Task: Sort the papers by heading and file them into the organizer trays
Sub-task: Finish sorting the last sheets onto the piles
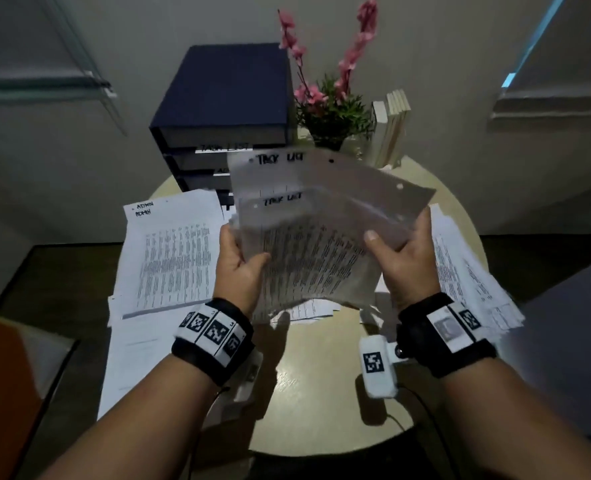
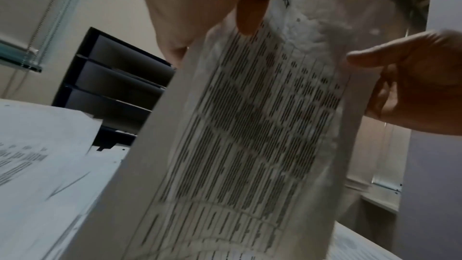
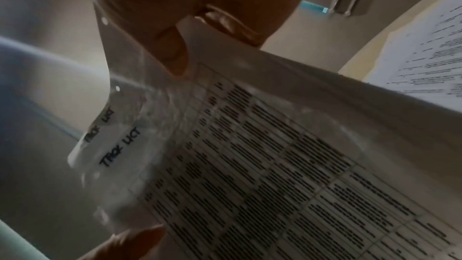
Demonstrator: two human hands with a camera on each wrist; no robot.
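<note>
I hold a stack of papers headed "TASK LIST" [image 1: 308, 244] up over the round table, in front of the dark blue organizer trays [image 1: 218, 133]. My left hand [image 1: 242, 261] grips the stack's left edge, thumb on the front sheet. My right hand [image 1: 401, 251] grips its right edge, thumb pressed on the front sheet. The sheets are printed tables in clear sleeves [image 3: 250, 165], fanned at the top. In the left wrist view the same stack [image 2: 250, 126] stands between both hands. A pile headed "ADMIN" [image 1: 173, 251] lies on the table at left.
A label reading "TASK LIST" [image 1: 223, 147] sticks out of an upper tray. More loose papers [image 1: 467, 271] lie at the right of the table [image 1: 315, 393]. A pot of pink flowers [image 1: 332, 109] and some books [image 1: 391, 126] stand behind, right of the trays.
</note>
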